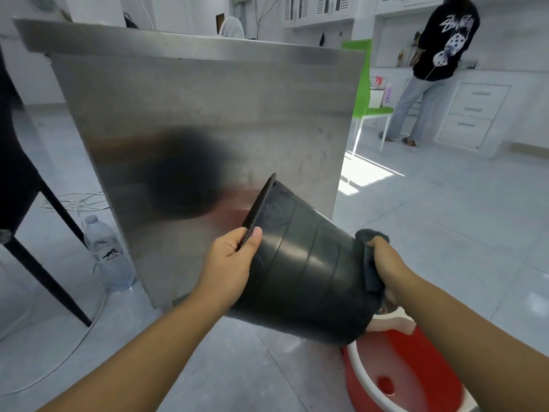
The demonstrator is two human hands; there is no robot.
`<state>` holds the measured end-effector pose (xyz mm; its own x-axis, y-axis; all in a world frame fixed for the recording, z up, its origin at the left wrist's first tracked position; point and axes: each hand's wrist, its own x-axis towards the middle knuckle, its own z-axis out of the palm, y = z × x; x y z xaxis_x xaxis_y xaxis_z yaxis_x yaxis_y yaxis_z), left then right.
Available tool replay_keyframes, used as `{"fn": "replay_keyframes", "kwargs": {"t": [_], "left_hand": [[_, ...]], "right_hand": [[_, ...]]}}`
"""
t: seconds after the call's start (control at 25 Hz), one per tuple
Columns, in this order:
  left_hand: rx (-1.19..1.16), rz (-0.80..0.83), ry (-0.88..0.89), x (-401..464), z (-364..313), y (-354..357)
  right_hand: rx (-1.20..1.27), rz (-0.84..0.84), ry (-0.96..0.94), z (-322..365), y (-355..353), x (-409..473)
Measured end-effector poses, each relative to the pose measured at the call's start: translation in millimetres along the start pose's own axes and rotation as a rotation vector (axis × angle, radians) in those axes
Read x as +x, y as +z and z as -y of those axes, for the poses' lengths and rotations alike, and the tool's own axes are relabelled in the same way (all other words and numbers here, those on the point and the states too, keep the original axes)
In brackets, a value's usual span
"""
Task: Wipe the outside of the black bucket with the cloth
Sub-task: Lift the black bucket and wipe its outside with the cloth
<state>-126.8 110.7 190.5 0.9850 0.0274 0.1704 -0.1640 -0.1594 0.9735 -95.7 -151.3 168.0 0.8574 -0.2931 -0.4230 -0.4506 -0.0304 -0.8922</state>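
The black bucket [303, 263] is held tilted in mid-air, its open mouth turned up and left toward the steel cabinet, its base pointing down and right. My left hand [230, 260] grips its rim, thumb on the outer edge. My right hand [383, 257] presses a dark grey cloth [370, 263] against the bucket's base end. Part of the cloth is hidden behind the bucket and my hand.
A tall stainless steel cabinet [193, 114] stands just behind the bucket. A red bucket with a white handle [395, 373] sits on the floor under it. A water bottle [110, 254] and a cable lie left. A black chair leg [44, 269], a green chair [368, 99] and a person [436, 66] stand farther off.
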Motion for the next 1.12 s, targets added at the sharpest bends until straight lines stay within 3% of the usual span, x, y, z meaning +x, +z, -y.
{"fn": "replay_keyframes", "kwargs": {"t": [0.12, 0.24, 0.28, 0.4, 0.44, 0.56, 0.64, 0.72, 0.76, 0.8, 0.92, 0.96, 1.12], "left_hand": [[-0.097, 0.12, -0.172, 6.3, -9.7, -11.9], [-0.005, -0.076, -0.075, 6.2, -6.4, -13.4], [0.04, -0.071, -0.031, 4.3, -5.7, -13.5], [0.102, 0.201, -0.011, -3.7, -18.6, -22.6], [0.079, 0.195, 0.003, -2.9, -22.7, -25.5], [0.034, -0.108, 0.048, -1.7, -24.3, -19.8], [0.03, -0.268, 0.02, -1.1, -16.2, -12.8], [-0.024, -0.344, -0.059, 4.4, -6.0, -15.2], [-0.064, -0.356, -0.095, 8.7, -0.6, -19.7], [-0.097, -0.366, -0.128, 11.9, 1.8, -23.7], [-0.171, -0.377, -0.155, 17.5, 6.2, -26.5], [-0.185, -0.374, -0.166, 16.9, 5.9, -24.7], [-0.198, -0.304, -0.187, 10.2, 1.8, -16.9]], "right_hand": [[0.198, -0.003, 0.049, -4.0, 3.3, 4.5], [0.342, 0.037, 0.004, -7.8, 16.5, 0.2], [0.388, 0.008, -0.007, -6.0, 18.0, 0.0], [0.517, -0.101, -0.016, 7.6, 8.9, -1.2], [0.563, -0.083, -0.02, 9.3, 7.1, 0.1], [0.617, -0.036, -0.059, 7.9, 18.3, -6.1], [0.516, 0.003, -0.093, 1.1, 27.6, -7.6], [0.351, 0.084, 0.023, -4.8, 39.1, -12.4], [0.255, 0.074, -0.005, -9.6, 45.3, -15.2], [0.142, 0.039, -0.145, -16.2, 51.3, -17.7], [-0.499, -0.045, -1.03, -36.8, 60.5, -36.9], [-0.682, -0.011, -1.194, -42.2, 62.4, -38.4], [-1.062, 0.17, -1.389, -53.7, 82.4, -58.5]]}}
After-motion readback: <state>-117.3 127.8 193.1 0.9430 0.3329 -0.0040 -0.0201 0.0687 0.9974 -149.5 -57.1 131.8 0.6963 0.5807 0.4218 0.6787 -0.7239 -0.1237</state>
